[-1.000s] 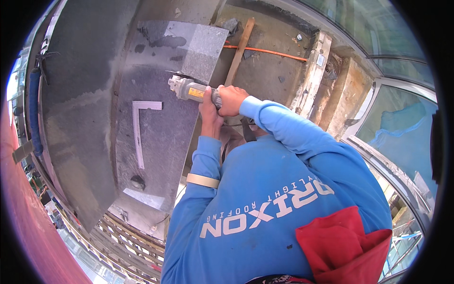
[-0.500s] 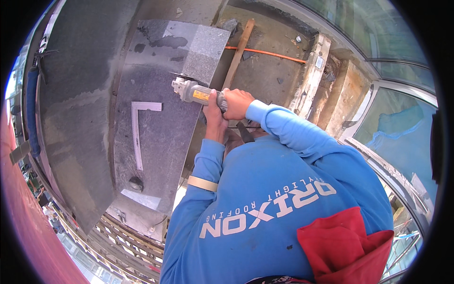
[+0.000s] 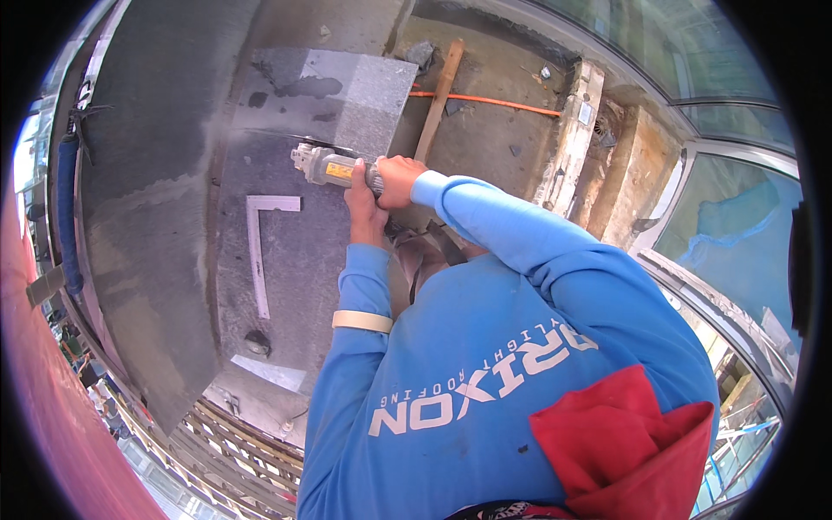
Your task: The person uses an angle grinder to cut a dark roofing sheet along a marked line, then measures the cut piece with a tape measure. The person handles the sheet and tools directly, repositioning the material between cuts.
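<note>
Both my hands grip a grey angle grinder (image 3: 336, 170) with a yellow label. My left hand (image 3: 364, 208) wraps the body from below, thumb on top. My right hand (image 3: 400, 179) closes round its rear end. The grinder's disc (image 3: 322, 142) stands on edge at a dark grey stone slab (image 3: 325, 251), where a thin line runs left from it; how deep it sits I cannot tell. A pale L-shaped square (image 3: 256, 251) lies flat on the slab, nearer to me than the grinder. Below the square sits a small dark lump (image 3: 257, 342).
Another large dark slab (image 3: 147, 225) lies to the left. Beyond my right hand are a wooden stick (image 3: 440, 100) and an orange cable (image 3: 503, 104) on the rough floor. A whitish beam (image 3: 575, 139) and framed glass (image 3: 737, 208) stand on the right. Wooden slats (image 3: 234, 451) show at lower left.
The grinder has moved left across the slab with both hands on it. My arms reach further left, and the view has shifted slightly.
</note>
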`<state>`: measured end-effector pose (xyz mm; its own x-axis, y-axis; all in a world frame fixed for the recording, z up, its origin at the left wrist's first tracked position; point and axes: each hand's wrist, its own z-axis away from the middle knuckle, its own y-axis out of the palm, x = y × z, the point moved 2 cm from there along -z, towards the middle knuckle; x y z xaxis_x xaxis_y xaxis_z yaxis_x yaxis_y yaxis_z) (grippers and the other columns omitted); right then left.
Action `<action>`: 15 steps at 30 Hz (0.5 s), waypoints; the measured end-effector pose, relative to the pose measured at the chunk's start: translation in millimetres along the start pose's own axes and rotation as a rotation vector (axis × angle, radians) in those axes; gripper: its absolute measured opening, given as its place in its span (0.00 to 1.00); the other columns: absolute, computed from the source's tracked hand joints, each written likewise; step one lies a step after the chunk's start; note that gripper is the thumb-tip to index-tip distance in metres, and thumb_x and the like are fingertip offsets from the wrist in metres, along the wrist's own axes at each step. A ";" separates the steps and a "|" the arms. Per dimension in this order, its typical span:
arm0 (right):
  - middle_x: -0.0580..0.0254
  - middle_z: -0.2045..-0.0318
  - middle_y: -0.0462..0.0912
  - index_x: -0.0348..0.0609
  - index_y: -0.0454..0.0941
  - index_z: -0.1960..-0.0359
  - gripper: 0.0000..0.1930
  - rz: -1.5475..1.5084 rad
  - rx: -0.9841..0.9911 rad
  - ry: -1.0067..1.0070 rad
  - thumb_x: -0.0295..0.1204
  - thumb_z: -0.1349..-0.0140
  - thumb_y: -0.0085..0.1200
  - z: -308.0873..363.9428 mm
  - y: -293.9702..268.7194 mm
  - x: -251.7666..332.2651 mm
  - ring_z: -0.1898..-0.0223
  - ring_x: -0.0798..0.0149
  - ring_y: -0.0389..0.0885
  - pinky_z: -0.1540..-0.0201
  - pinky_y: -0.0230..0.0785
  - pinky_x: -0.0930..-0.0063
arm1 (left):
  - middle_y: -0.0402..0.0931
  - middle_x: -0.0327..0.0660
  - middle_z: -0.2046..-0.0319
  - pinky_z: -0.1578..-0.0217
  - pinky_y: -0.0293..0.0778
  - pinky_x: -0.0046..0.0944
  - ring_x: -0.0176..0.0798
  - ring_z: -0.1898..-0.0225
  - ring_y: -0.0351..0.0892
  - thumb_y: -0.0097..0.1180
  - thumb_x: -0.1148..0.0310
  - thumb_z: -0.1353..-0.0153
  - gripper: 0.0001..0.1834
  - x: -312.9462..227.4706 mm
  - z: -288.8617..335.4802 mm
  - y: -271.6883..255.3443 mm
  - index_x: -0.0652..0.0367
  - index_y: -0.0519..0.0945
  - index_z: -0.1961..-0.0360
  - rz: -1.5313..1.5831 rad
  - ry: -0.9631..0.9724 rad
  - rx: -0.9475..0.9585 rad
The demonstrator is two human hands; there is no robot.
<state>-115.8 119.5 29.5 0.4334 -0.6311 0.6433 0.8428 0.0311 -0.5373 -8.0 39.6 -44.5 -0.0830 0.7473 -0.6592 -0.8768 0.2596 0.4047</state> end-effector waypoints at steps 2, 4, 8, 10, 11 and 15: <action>0.37 0.55 0.87 0.28 0.78 0.48 0.32 0.008 -0.007 -0.007 0.34 0.56 0.66 -6.5 -0.4 8.5 0.48 0.42 0.86 0.45 0.79 0.54 | 0.80 0.49 0.53 0.57 0.85 0.46 0.44 0.56 0.85 0.64 0.55 0.33 0.30 -7.0 -9.3 -6.0 0.73 0.73 0.45 0.005 -0.003 0.005; 0.37 0.54 0.87 0.28 0.80 0.49 0.31 0.007 -0.020 -0.015 0.34 0.56 0.66 -14.9 1.3 13.4 0.48 0.43 0.87 0.45 0.80 0.55 | 0.80 0.49 0.52 0.56 0.85 0.46 0.44 0.56 0.85 0.65 0.54 0.33 0.31 -14.6 -17.6 -10.0 0.73 0.73 0.45 0.002 0.003 0.021; 0.40 0.55 0.87 0.30 0.82 0.52 0.28 -0.004 -0.035 -0.034 0.34 0.56 0.65 -23.4 3.0 22.3 0.48 0.43 0.87 0.45 0.80 0.56 | 0.80 0.51 0.52 0.55 0.85 0.47 0.46 0.55 0.86 0.64 0.53 0.33 0.32 -23.8 -25.3 -16.2 0.73 0.73 0.44 0.063 -0.028 0.084; 0.40 0.55 0.87 0.31 0.82 0.52 0.28 -0.004 -0.044 -0.028 0.34 0.56 0.66 -22.1 3.4 17.0 0.48 0.43 0.87 0.45 0.80 0.56 | 0.81 0.51 0.52 0.55 0.85 0.48 0.46 0.55 0.86 0.64 0.53 0.33 0.31 -24.4 -17.4 -6.4 0.73 0.73 0.44 0.037 -0.031 0.043; 0.40 0.55 0.87 0.31 0.83 0.52 0.28 -0.003 -0.048 -0.026 0.34 0.56 0.66 -21.1 3.3 13.8 0.48 0.43 0.87 0.45 0.80 0.56 | 0.81 0.51 0.52 0.55 0.85 0.48 0.46 0.55 0.86 0.64 0.53 0.33 0.31 -23.1 -12.2 -1.3 0.72 0.73 0.44 0.024 -0.032 0.022; 0.39 0.55 0.87 0.30 0.81 0.52 0.28 0.015 -0.023 0.000 0.35 0.56 0.66 3.8 1.2 3.7 0.49 0.42 0.87 0.45 0.79 0.55 | 0.81 0.49 0.53 0.56 0.85 0.47 0.45 0.56 0.86 0.64 0.53 0.32 0.30 -2.1 3.5 -0.9 0.71 0.73 0.45 0.057 -0.042 0.041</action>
<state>-111.9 120.1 33.3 0.4457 -0.6306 0.6354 0.8290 0.0227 -0.5588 -5.4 39.9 -41.2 -0.1110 0.7866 -0.6074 -0.8512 0.2402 0.4666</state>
